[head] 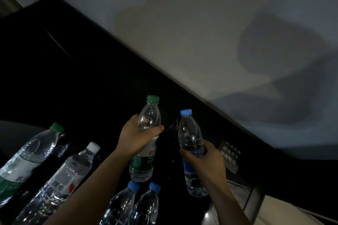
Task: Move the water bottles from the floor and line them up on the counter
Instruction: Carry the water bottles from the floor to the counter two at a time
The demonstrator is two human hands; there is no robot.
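My left hand [136, 136] grips a green-capped water bottle [144, 162] around its upper body, held upright over the black counter [91, 78]. My right hand [210, 159] grips a blue-capped water bottle [190, 133] at its middle, just to the right of the first. On the counter stand a large green-capped bottle [27, 157] at the far left, a white-capped bottle [67, 173] beside it, and two blue-capped bottles [126, 204] [149, 206] at the bottom centre, below my left hand.
A small dark sign with printed characters [229, 153] rests on the counter right of my right hand. A pale wall [201, 33] runs behind the counter. The counter's right end drops off near a lighter surface [285, 212].
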